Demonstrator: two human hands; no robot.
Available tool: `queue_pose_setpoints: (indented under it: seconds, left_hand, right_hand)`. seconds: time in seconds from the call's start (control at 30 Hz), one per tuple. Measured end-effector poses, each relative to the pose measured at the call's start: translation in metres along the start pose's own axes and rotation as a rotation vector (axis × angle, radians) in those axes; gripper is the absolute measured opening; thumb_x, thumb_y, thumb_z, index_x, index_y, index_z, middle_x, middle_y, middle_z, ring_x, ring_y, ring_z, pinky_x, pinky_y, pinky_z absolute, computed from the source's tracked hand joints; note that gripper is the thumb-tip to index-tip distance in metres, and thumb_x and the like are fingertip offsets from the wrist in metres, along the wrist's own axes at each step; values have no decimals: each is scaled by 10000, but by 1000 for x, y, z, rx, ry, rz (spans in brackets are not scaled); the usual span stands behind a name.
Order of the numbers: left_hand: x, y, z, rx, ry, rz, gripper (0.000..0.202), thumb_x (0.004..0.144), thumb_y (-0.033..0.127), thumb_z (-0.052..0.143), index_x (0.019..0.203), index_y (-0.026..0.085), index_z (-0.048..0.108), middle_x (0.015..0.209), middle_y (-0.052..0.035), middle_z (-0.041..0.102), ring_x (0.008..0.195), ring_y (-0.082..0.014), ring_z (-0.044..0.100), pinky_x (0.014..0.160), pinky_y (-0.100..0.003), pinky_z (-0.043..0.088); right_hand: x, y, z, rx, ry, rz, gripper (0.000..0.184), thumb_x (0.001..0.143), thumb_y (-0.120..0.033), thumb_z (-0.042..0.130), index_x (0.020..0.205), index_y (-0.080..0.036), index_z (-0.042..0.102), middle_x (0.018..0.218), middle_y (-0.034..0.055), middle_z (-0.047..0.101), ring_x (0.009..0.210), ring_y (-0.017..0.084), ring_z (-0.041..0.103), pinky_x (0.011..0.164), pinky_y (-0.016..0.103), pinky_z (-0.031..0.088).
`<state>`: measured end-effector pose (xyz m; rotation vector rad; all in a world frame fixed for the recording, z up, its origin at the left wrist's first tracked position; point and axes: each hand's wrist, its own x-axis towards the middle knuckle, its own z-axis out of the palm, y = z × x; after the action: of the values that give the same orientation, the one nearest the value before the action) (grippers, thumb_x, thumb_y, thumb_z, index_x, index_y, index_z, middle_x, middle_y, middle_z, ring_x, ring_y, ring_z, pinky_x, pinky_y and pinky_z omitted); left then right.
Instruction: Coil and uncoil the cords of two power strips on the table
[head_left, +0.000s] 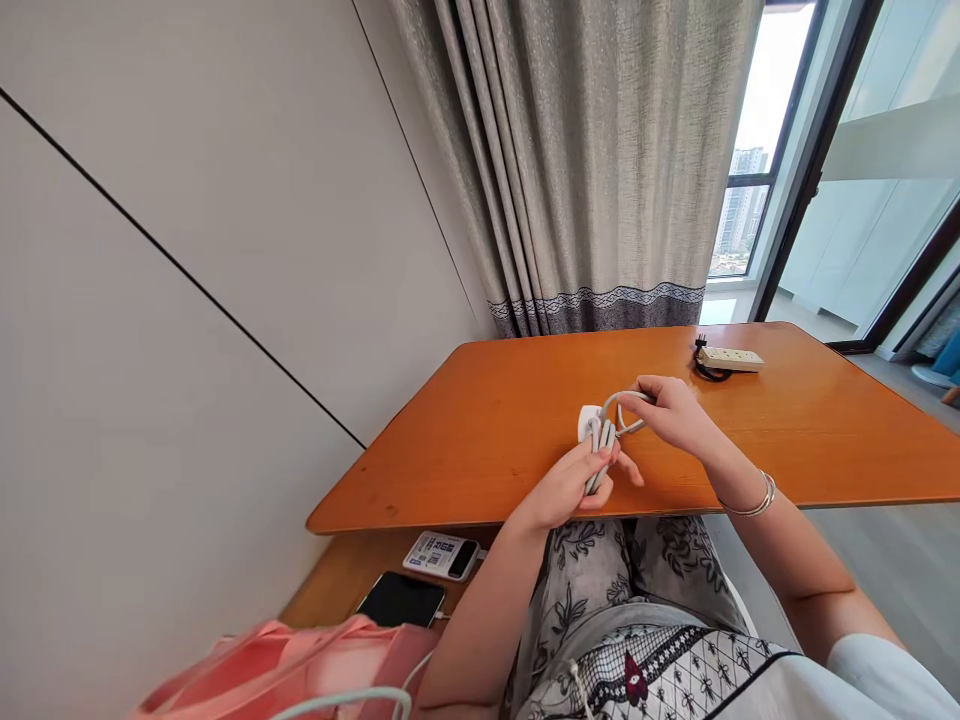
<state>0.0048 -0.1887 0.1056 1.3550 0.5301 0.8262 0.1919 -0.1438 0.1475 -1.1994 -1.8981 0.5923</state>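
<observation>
My left hand [577, 485] is closed around a folded bundle of white cable [600, 440] just above the near edge of the orange wooden table [480, 420]. A white plug block [589, 420] sits at the top of the bundle. My right hand [675, 410] pinches a loop of the same cable and holds it over the bundle. A silver bangle [754, 500] is on my right wrist.
A cream power strip [729, 358] with a coiled black cord [709, 370] lies at the far side of the table. Below the table, a lower shelf holds a black phone [401, 598] and a white power bank [442, 555]. Pink cloth [300, 665] lies at bottom left. A grey curtain [585, 160] hangs behind.
</observation>
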Motion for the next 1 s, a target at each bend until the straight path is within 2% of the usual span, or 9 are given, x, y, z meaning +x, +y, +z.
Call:
queue_pose_setpoints:
  seconds: [0.17, 0.27, 0.43, 0.53, 0.67, 0.73, 0.8, 0.9, 1.0]
  left_hand:
    - [11, -8, 3, -3, 243, 82, 353, 868, 507, 653, 901, 181, 522, 605, 79, 464, 378, -21, 258, 402, -195, 124]
    - [16, -11, -1, -146, 358, 87, 328, 821, 464, 690, 856, 171, 547, 548, 77, 422, 395, -37, 274, 403, -197, 144]
    - [16, -10, -4, -276, 319, 123, 332, 818, 481, 616, 833, 155, 553, 815, -34, 640, 413, -38, 337, 359, -203, 192]
    - [15, -5, -1, -267, 352, 190, 365, 817, 509, 650, 831, 168, 520, 845, -29, 644, 415, -32, 354, 362, -187, 197]
    - [14, 6, -1, -267, 361, 286, 391, 807, 501, 695, 787, 178, 474, 762, -1, 631, 400, -19, 324, 407, -180, 240]
    - [12, 14, -3, -290, 351, 326, 389, 822, 494, 683, 766, 191, 445, 679, 15, 605, 394, -33, 302, 403, -186, 233]
    - [9, 22, -6, -318, 338, 362, 387, 836, 497, 672, 760, 207, 426, 591, 34, 552, 394, -59, 302, 397, -196, 235]
    - [2, 31, -5, -368, 338, 420, 394, 854, 495, 661, 746, 223, 398, 510, 52, 465, 425, -98, 354, 429, -210, 300]
    - [-4, 35, 0, -422, 359, 446, 419, 883, 484, 633, 717, 228, 346, 484, 50, 421, 517, -133, 466, 518, -225, 398]
  right_hand:
    - [-34, -30, 0, 104, -190, -107, 287, 972, -380, 474, 840, -176, 626, 697, 6, 628, 599, 119, 514, 589, 244, 391]
    - [-54, -37, 11, 65, -238, -175, 248, 982, -312, 473, 1139, -182, 614, 893, 54, 696, 718, 159, 599, 682, 279, 458]
    - [-82, -29, 41, -128, -310, -242, 605, 984, -266, 447, 1546, -166, 247, 1109, 147, 675, 890, 251, 655, 787, 392, 514]
    - [-95, -19, 56, -226, -358, -293, 743, 983, -297, 452, 1594, -130, 65, 1155, 192, 634, 928, 289, 654, 778, 434, 533]
    - [-102, -10, 59, -151, -407, -398, 807, 970, -276, 479, 1600, -149, -9, 1199, 181, 619, 995, 282, 629, 835, 443, 532]
    - [-101, -6, 56, -28, -442, -396, 764, 960, -229, 485, 1595, -169, 64, 1183, 145, 638, 963, 239, 629, 857, 404, 524]
    - [-97, 0, 53, 50, -503, -320, 609, 957, -195, 475, 1532, -179, 275, 1087, 100, 671, 889, 206, 631, 829, 360, 519]
    - [-89, 14, 50, 78, -617, -214, 326, 974, -191, 453, 1284, -190, 553, 983, 67, 689, 867, 194, 639, 808, 330, 510]
    - [-80, 26, 47, 65, -654, -233, 231, 999, -207, 428, 1118, -195, 627, 973, 60, 702, 867, 179, 649, 799, 300, 500]
